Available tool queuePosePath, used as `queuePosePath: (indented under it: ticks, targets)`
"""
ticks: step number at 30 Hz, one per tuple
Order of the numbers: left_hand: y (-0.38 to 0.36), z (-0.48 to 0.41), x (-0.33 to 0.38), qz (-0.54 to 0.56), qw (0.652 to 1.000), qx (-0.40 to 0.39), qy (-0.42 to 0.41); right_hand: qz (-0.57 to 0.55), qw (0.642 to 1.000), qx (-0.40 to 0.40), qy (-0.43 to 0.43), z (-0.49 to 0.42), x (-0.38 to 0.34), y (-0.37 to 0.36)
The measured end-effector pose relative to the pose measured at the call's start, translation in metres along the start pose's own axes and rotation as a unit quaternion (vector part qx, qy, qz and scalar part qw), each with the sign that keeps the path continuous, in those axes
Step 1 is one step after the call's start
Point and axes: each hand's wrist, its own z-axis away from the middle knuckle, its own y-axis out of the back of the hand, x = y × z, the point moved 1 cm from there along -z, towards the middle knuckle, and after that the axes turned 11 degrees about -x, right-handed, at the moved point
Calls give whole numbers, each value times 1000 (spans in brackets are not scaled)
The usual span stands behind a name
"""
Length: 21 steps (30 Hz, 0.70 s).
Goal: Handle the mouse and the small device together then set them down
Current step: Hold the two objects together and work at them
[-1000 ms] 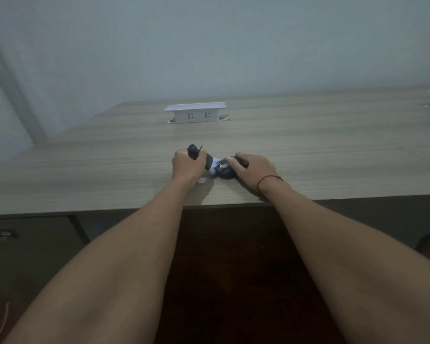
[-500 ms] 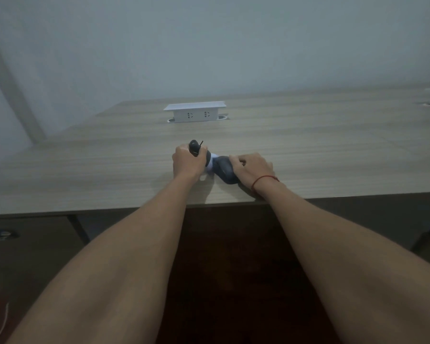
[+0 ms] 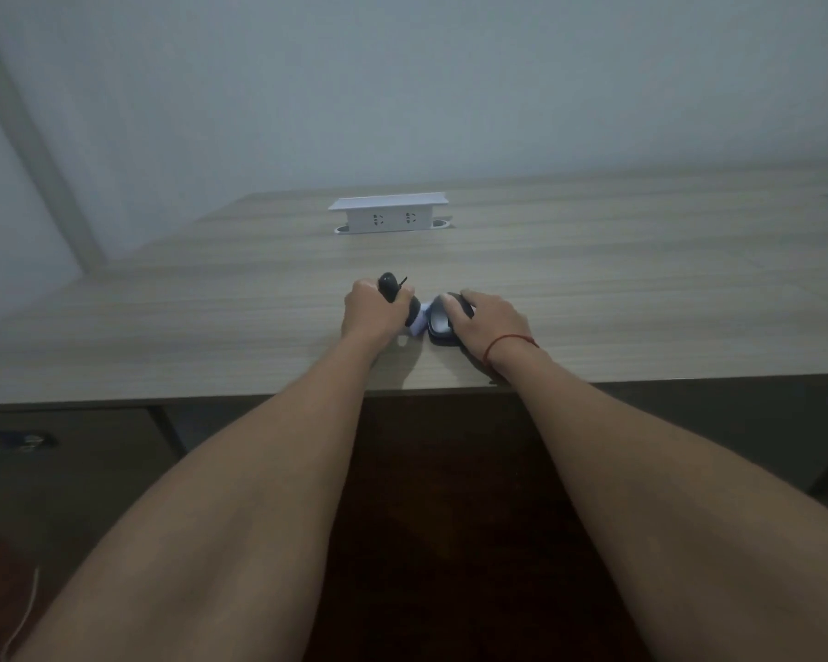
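**Mouse back flat on the desk, device still in the left fist**

Half a second ago the right hand was holding the mouse tipped up on its edge, pressed against the white end of the small device. Now the mouse point(image 3: 443, 322) is lying flat on the wooden desk point(image 3: 641, 289) again, top side up, much as it was lying a full second ago. The right hand point(image 3: 486, 322) is resting over its right half with fingers spread across the top; whether they are actually squeezing the sides is not showing from this angle. A red string bracelet point(image 3: 503, 344) is circling that wrist.

The left hand point(image 3: 371, 312) is staying closed in a fist around the small device point(image 3: 397, 298), clamped on its dark body. The device is sitting tilted, its rounded black end and a thin black tab poking out above the knuckles, its pale lower end point(image 3: 419, 322) pointing down and right, reaching just beside the mouse's left edge. Whether the two are touching is hard to tell. The left hand has hardly shifted across the three moments.

Both things are sitting near the front edge of the desk, between the two forearms.

Farther back, a white socket box point(image 3: 388, 215) is standing raised from the desk surface, showing two outlet faces. No brand, label or readable writing is showing on the mouse, the device or the box.
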Motion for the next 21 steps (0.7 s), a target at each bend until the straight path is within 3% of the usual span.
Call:
queuePosePath:
  ticks: [6, 11, 15, 18, 21]
  targets:
    - [8, -5, 5, 47, 993, -98, 44, -23, 999, 2, -23, -2, 3, 1]
    - [2, -10, 2, 78, 996, -37, 35, -6, 1000, 5, -11, -5, 3, -2]
    - [-2, -12, -2, 123, 989, -69, 50, -9, 1000, 13, -11, -6, 3, -2]
    - [1, -14, -1, 78, 992, -75, 58, -22, 1000, 14, -11, -5, 2, -1]
    - [-3, -12, 9, -18, 999, -27, 33, -24, 1000, 5, 2, -2, 1, 1]
